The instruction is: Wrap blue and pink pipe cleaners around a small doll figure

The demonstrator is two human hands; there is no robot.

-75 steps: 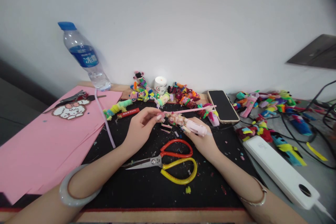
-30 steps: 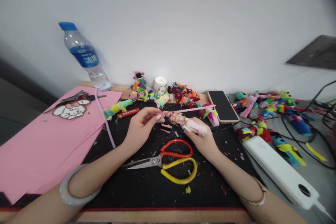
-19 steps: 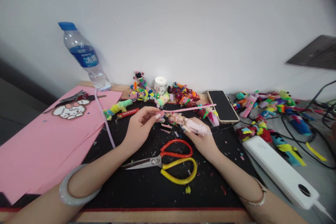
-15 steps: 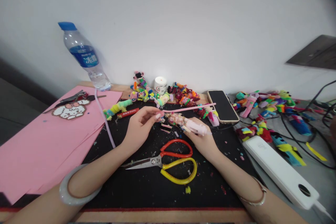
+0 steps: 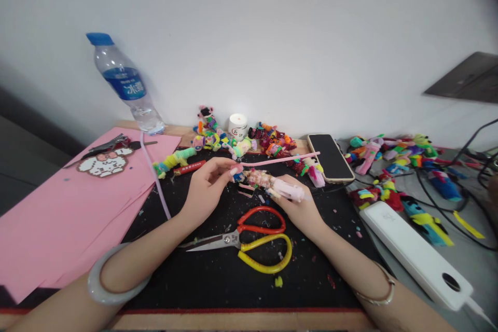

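Note:
My left hand (image 5: 212,179) pinches one end of a pink pipe cleaner (image 5: 280,160) against the tip of a pen-like stick (image 5: 264,180). The pipe cleaner's free end points right, over the phone's edge. The stick has a beige, fuzzy-looking middle and a smooth pale pink end; a bit of blue shows by my left fingertips. My right hand (image 5: 301,205) is closed around the pale pink end, its fingers partly hidden behind it. Below both hands lie scissors (image 5: 233,240) with one red and one yellow handle, blades parted slightly and pointing left.
Several colourful pipe-cleaner figures (image 5: 272,140) line the wall around a white cup (image 5: 238,125). A phone (image 5: 330,158) and a white power strip-like device (image 5: 418,257) are on the right, near cables. On the left are pink sheets (image 5: 78,218) and a leaning water bottle (image 5: 124,83).
The stick has turned slightly between my hands, so more blue shows at its tip. Its pale pink end has shifted a little left. The scissors have stayed put.

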